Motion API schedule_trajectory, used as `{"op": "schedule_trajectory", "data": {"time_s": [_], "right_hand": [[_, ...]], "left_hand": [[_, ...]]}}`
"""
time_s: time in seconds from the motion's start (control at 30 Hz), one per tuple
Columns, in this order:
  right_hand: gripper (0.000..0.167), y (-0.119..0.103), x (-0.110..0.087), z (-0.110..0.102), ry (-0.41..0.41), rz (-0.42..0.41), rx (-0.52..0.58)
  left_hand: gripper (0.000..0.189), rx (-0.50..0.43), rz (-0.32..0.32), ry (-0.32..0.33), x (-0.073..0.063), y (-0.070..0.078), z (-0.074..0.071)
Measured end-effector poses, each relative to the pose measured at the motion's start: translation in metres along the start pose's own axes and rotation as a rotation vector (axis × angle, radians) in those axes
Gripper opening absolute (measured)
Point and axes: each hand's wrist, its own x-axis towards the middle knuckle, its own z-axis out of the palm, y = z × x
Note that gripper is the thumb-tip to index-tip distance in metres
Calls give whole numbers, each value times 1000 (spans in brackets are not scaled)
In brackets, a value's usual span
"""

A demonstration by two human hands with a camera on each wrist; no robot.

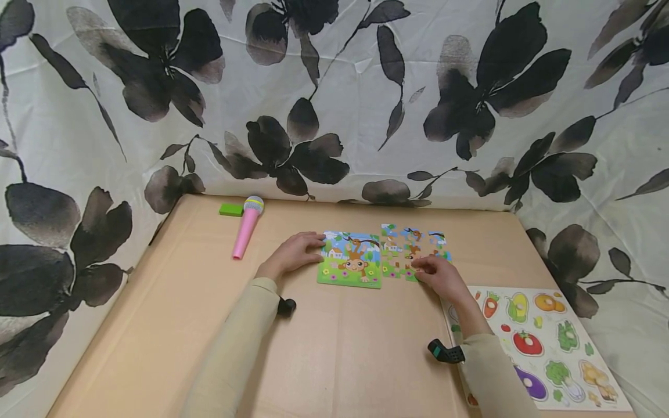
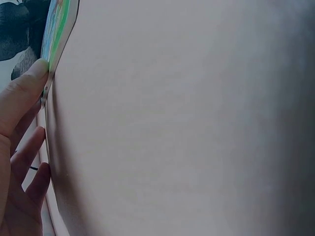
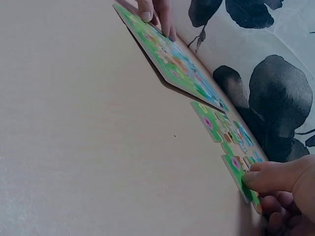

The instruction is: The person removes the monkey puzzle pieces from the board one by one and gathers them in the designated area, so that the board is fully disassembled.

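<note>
My left hand [image 1: 294, 255] holds the left edge of a square monkey picture board [image 1: 349, 273], with the thumb [image 2: 34, 73] over its rim in the left wrist view. Just right of the board lie several loose jigsaw pieces [image 1: 389, 246] in matching colours, spread with small gaps. At their lower right corner, my right hand [image 1: 443, 280] pinches a green jigsaw piece [image 3: 233, 169] bearing a pink flower. Its thumb lies on that piece in the right wrist view, while the other fingers are curled and partly hidden behind it.
A pink toy microphone [image 1: 247, 231] and a green block [image 1: 230, 209] lie at the back left of the tan tabletop [image 1: 324, 348]. Under the right forearm is a white vegetable picture board [image 1: 538, 380]. Floral cloth [image 1: 360, 87] hangs behind.
</note>
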Motion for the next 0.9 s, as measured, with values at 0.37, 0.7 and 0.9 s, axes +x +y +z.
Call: {"op": "schedule_trajectory", "data": {"time_s": [0.37, 0.7, 0.9], "right_hand": [[27, -5, 0, -2, -15, 39, -5], [34, -39, 3, 13, -43, -28, 95], [37, -59, 12, 40, -126, -19, 252]], "left_hand": [[48, -10, -5, 2, -1, 1, 0], [48, -5, -2, 7, -1, 1, 0], [49, -2, -16, 3, -1, 1, 0]]}}
